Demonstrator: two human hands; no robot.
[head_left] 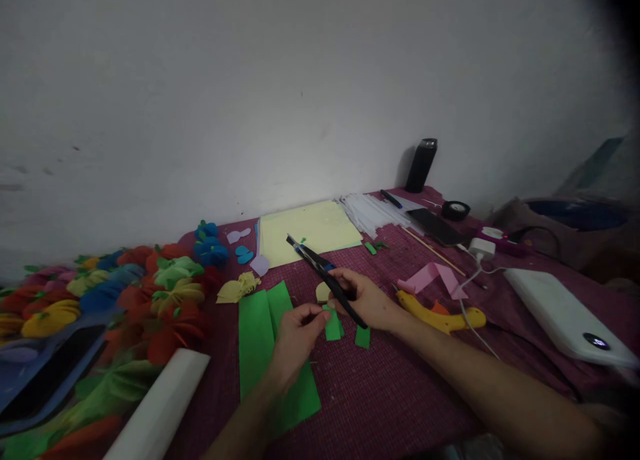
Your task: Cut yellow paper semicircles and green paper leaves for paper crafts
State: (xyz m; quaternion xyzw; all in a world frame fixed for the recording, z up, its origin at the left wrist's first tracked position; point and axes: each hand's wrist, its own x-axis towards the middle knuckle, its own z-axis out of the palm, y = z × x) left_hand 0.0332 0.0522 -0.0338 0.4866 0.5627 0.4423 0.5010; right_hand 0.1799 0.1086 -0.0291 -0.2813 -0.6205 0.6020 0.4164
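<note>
My right hand point(367, 300) is closed around a pair of scissors point(325, 273) with black handles, their blades pointing up and to the left. Facing it, my left hand point(297, 340) pinches the edge of a small green paper piece point(333, 325) between thumb and finger. Another green paper scrap point(363, 337) lies below the scissors handle. Larger green paper sheets point(255, 340) lie under and beside my left hand. Partly behind the right fingers is a pale yellow paper piece point(323, 292).
Many coloured paper flowers point(175, 297) crowd the left side, near a white roll point(160, 407) and a phone point(55, 370). Yellow sheets point(310, 230) lie by the wall. At right are a yellow glue gun point(440, 317), pink ribbon point(433, 277), cables and a white power bank point(565, 313).
</note>
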